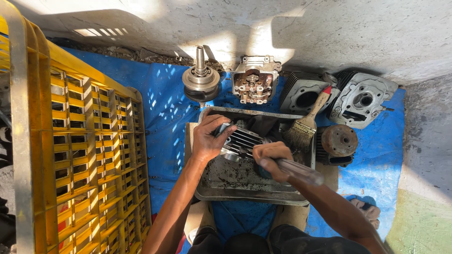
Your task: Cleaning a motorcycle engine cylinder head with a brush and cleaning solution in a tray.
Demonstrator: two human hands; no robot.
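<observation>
a yellow plastic crate (70, 141) fills the left of the frame, its wall a lattice of square openings. beside it a blue tarp (165, 117) covers the floor, thin and creased, dappled with sunlight. on the tarp in the upper middle stands one crankshaft (201, 80), a round steel flywheel with a tapered shaft pointing up. to its right lies one cylinder head (254, 79), boxy cast metal with rusty brown ports.

in the middle of the frame sits one shallow rectangular metal tray (245, 188), dented, its floor coated in dark oily grime. inside it lies a finned engine cylinder (241, 141), grey cast metal with parallel cooling ribs. the left hand (209, 136) is curled over the cylinder's left end, fingers wrapped closed around it. the right hand (272, 160) is just right of the cylinder, clenched in a fist around a tool handle (299, 171), a smooth dark rod that sticks out to the lower right; its working end is hidden under the hand.

one paintbrush (306, 124) leans on the tray's right rim, wooden handle, red tip, grimy bristles. in the upper right lie two more parts: a black finned cylinder (301, 96) with a round bore and a pale grey engine cover (362, 99). below them sits one rusty round finned part (338, 143). a grey concrete wall (329, 28) runs along the top, rough and sunlit.
</observation>
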